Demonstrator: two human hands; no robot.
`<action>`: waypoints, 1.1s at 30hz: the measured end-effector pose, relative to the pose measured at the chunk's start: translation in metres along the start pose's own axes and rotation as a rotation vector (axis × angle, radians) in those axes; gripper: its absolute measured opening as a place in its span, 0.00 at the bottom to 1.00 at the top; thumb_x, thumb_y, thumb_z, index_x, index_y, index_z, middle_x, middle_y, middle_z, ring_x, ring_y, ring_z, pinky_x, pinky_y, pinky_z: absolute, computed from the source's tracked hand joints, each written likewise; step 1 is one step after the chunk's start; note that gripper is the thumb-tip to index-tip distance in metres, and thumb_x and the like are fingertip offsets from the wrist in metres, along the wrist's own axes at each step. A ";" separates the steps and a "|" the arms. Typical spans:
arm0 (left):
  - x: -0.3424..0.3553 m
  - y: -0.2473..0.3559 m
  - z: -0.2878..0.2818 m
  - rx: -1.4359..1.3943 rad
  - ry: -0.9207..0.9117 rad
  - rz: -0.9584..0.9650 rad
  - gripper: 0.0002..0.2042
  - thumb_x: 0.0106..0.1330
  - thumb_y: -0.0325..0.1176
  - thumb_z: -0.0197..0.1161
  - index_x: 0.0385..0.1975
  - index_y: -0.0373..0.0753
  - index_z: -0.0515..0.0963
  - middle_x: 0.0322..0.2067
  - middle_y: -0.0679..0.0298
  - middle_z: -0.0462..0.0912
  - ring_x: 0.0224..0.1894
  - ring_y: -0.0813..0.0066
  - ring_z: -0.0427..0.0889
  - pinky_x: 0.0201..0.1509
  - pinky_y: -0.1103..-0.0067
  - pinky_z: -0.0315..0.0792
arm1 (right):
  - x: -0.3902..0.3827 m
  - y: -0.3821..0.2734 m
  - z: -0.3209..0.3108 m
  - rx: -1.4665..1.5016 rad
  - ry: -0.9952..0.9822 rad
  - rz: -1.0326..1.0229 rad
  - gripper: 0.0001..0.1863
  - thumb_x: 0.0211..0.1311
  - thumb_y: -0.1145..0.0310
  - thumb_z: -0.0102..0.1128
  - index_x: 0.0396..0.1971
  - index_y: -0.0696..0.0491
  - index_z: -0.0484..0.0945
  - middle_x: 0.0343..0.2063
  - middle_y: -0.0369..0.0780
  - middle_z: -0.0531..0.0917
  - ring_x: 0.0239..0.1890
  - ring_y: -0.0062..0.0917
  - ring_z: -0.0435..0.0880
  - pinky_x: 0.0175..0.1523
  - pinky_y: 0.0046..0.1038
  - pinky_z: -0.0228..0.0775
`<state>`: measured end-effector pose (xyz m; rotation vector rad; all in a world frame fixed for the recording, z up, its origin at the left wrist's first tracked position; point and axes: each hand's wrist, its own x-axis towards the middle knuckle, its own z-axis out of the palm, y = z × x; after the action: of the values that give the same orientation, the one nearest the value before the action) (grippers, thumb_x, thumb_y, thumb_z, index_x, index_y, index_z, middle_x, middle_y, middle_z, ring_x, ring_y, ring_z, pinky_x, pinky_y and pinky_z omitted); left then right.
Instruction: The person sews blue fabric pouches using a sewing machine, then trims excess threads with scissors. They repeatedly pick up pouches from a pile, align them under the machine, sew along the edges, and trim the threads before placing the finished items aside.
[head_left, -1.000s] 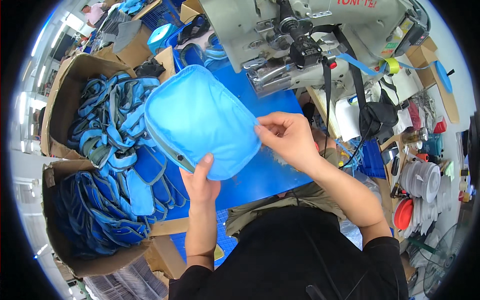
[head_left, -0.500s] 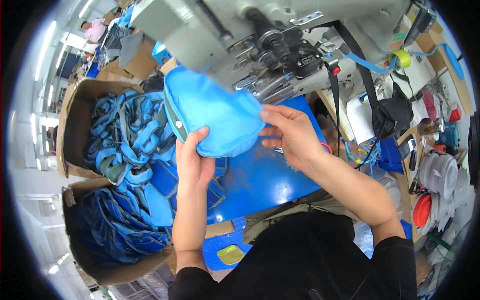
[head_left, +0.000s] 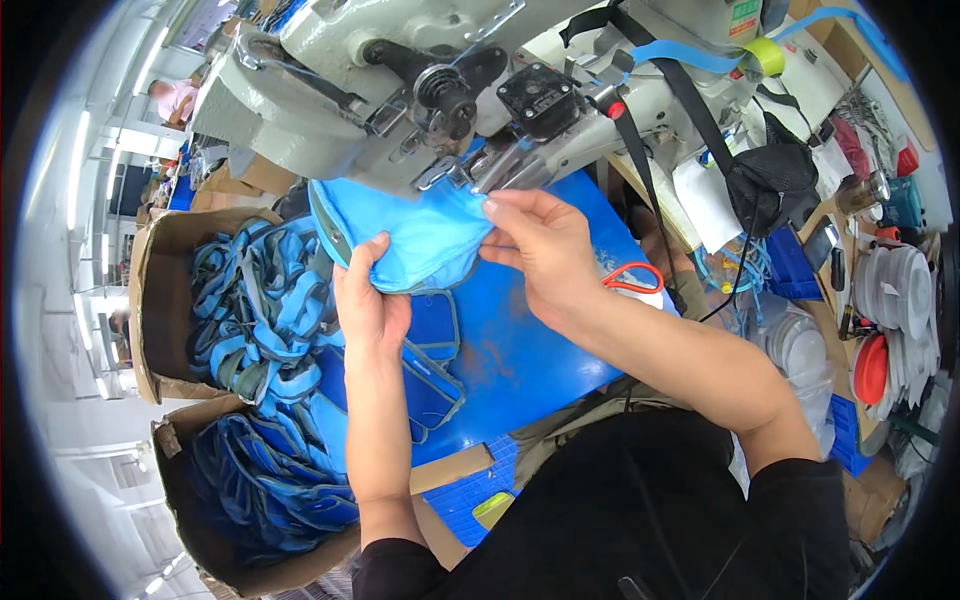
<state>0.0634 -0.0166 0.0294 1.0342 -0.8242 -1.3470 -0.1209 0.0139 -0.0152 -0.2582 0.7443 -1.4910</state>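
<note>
A bright blue fabric bag piece (head_left: 415, 235) with a dark grey-green edge band is held up at the sewing machine (head_left: 250, 115). Its far edge reaches the metal presser foot (head_left: 445, 176); whether it lies under the foot, I cannot tell. My left hand (head_left: 375, 310) grips the near left part, thumb on top and the other fingers underneath. At the right corner my right hand (head_left: 548, 250) pinches the fabric between thumb and fingertips, close beside the foot. The needle cannot be made out.
Red-handled scissors (head_left: 632, 276) lie right of my right hand on the blue table (head_left: 545, 355). Flat dark blue pieces (head_left: 430, 385) rest left. Two cardboard boxes (head_left: 160, 330) hold blue strips and panels. Blue binding tape (head_left: 690, 52) runs to the machine. Another person (head_left: 175, 100) is far left.
Both hands have shifted the blue piece slightly left within the view, and its right corner now sits by the presser foot. The view itself has turned, showing more of the scissors.
</note>
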 end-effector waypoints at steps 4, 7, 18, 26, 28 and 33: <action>-0.004 0.004 0.001 0.011 -0.019 0.028 0.22 0.66 0.23 0.60 0.60 0.28 0.70 0.53 0.53 0.81 0.54 0.60 0.84 0.62 0.63 0.78 | -0.003 -0.004 -0.004 -0.033 -0.043 0.036 0.14 0.63 0.66 0.73 0.44 0.57 0.82 0.38 0.39 0.87 0.39 0.23 0.85 0.44 0.30 0.80; -0.011 0.007 -0.011 0.050 -0.054 0.027 0.23 0.66 0.25 0.61 0.62 0.28 0.69 0.54 0.53 0.81 0.55 0.61 0.83 0.62 0.64 0.78 | -0.008 -0.022 -0.011 -0.168 -0.139 0.156 0.15 0.64 0.63 0.72 0.44 0.55 0.82 0.42 0.38 0.85 0.44 0.24 0.84 0.47 0.32 0.80; -0.032 0.022 -0.002 0.259 -0.176 0.166 0.22 0.64 0.22 0.64 0.58 0.26 0.74 0.52 0.55 0.84 0.52 0.69 0.84 0.60 0.72 0.76 | 0.001 -0.041 0.003 -0.565 -0.103 0.236 0.11 0.66 0.64 0.68 0.42 0.54 0.82 0.40 0.35 0.83 0.43 0.20 0.83 0.39 0.29 0.77; -0.034 0.010 -0.004 0.039 -0.106 0.126 0.25 0.66 0.28 0.65 0.63 0.28 0.70 0.55 0.56 0.81 0.56 0.64 0.83 0.63 0.68 0.75 | -0.008 -0.049 0.020 -0.437 0.041 0.236 0.13 0.67 0.63 0.65 0.44 0.55 0.81 0.39 0.36 0.83 0.39 0.22 0.81 0.40 0.30 0.76; -0.034 0.003 -0.004 -0.091 -0.113 0.133 0.27 0.67 0.30 0.66 0.64 0.30 0.69 0.57 0.56 0.80 0.58 0.63 0.81 0.65 0.66 0.74 | -0.005 -0.048 0.019 -0.454 0.030 0.252 0.14 0.67 0.61 0.65 0.44 0.55 0.81 0.39 0.36 0.83 0.40 0.22 0.81 0.41 0.31 0.76; -0.055 -0.065 0.030 -0.249 -0.060 0.303 0.25 0.66 0.25 0.69 0.62 0.32 0.72 0.54 0.58 0.82 0.55 0.65 0.82 0.61 0.71 0.76 | -0.003 -0.043 0.022 -0.488 0.053 0.233 0.13 0.64 0.64 0.67 0.42 0.57 0.83 0.35 0.36 0.83 0.37 0.22 0.81 0.38 0.29 0.75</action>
<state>0.0080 0.0386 -0.0147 0.6480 -0.7986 -1.1890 -0.1423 0.0061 0.0271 -0.4829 1.1388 -1.0844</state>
